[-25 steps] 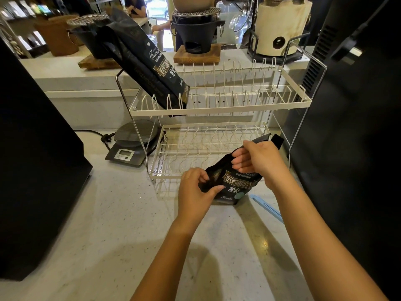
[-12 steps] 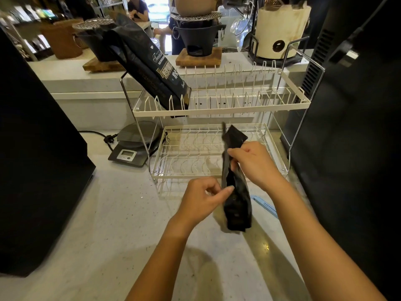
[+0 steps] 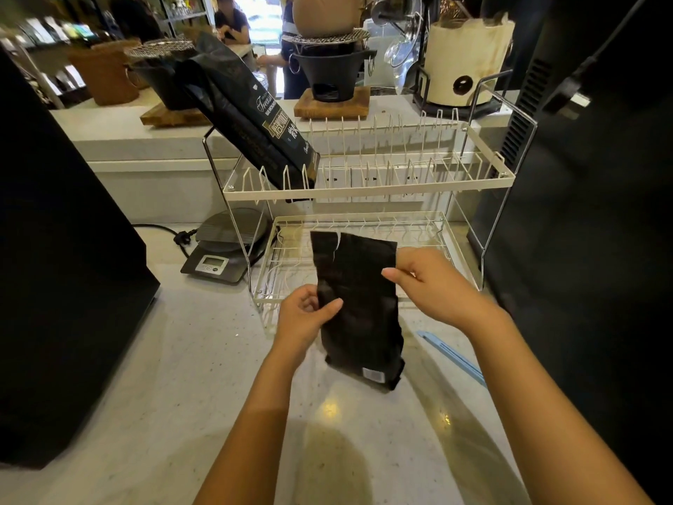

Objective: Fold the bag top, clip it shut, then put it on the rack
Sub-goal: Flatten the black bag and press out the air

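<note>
Our left hand [image 3: 309, 315] pinches the left edge of the black coffee bag [image 3: 358, 308] about midway up, thumb in front, fingers behind. Our right hand [image 3: 433, 286] grips the right edge a little higher, thumb lying across the face. Both hands are clamped on the bag, apart from each other by its width.

Change since a second ago: the bag was lying tilted with its printed label toward us, then turned edge-on half a second ago; now it stands upright and broadside, plain back panel facing us, a small label low on it. Its base appears to rest on the pale stone counter [image 3: 182, 395], just in front of the white wire dish rack [image 3: 364, 184]. We judge the turning is done and the bag is set up for folding. The top is not yet folded; no clip is on it.

Edges and room: the bag's top edge overlaps the rack's lower tier in view, with a white thread or wire crossing its upper left corner. A pale blue bar [image 3: 451, 353], likely the sealing clip, lies on the counter to the right, near our right forearm. A second coffee bag [image 3: 251, 111] leans in the upper tier's left end; the slots to its right stand open. A digital scale [image 3: 222, 249] sits left of the rack, well clear. Dark appliances flank both sides, so sideways room is limited.
</note>
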